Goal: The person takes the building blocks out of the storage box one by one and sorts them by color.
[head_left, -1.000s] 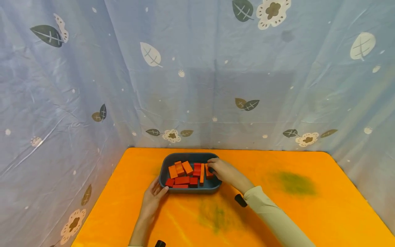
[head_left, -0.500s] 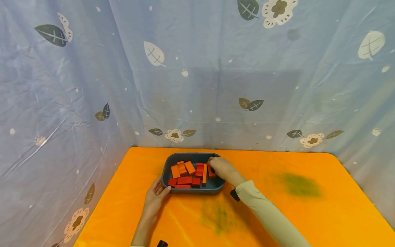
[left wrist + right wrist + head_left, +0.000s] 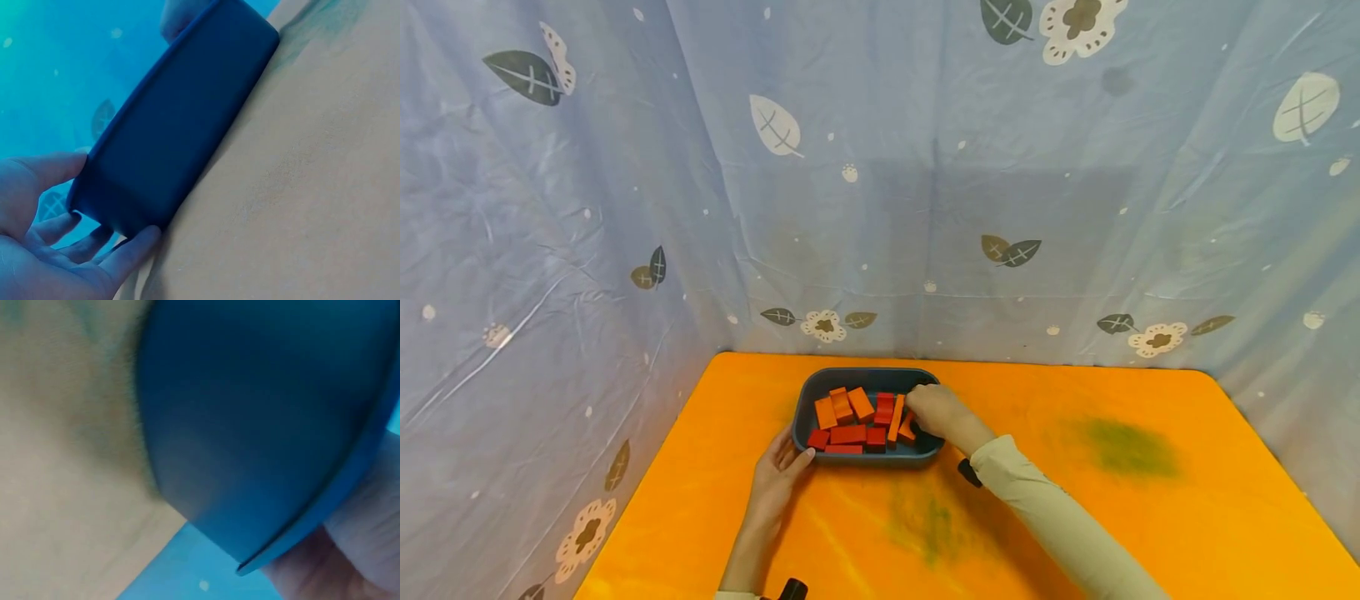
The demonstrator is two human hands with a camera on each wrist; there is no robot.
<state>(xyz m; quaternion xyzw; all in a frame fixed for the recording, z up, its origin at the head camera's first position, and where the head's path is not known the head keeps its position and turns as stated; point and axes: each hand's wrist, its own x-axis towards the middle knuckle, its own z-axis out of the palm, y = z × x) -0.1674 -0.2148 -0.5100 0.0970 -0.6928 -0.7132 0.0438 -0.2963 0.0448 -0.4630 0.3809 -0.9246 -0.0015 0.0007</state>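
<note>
A dark blue-grey tray (image 3: pixel 868 460) with rounded corners holds several red and orange blocks. My left hand (image 3: pixel 772 483) holds its left end, thumb at the rim; in the left wrist view the fingers (image 3: pixel 134 253) curl round the corner below. My right hand (image 3: pixel 943 414) reaches over the right rim with its fingertips down inside, gripping an orange block (image 3: pixel 906 431) that is partly hidden under them. A thin orange block (image 3: pixel 896 419) leans just left of it. In the right wrist view the tray wall (image 3: pixel 250 425) hides the fingertips.
Red blocks (image 3: pixel 847 435) lie along the tray's near side, orange ones (image 3: pixel 841 406) at its back left. The tray stands on a yellow-orange table (image 3: pixel 1060 467) with green smudges. A patterned light-blue curtain (image 3: pixel 865 208) hangs behind and beside it.
The orange block under my right hand has turned and come nearer the tray's front. The thin orange block beside it has tilted. My left hand keeps its place on the tray.
</note>
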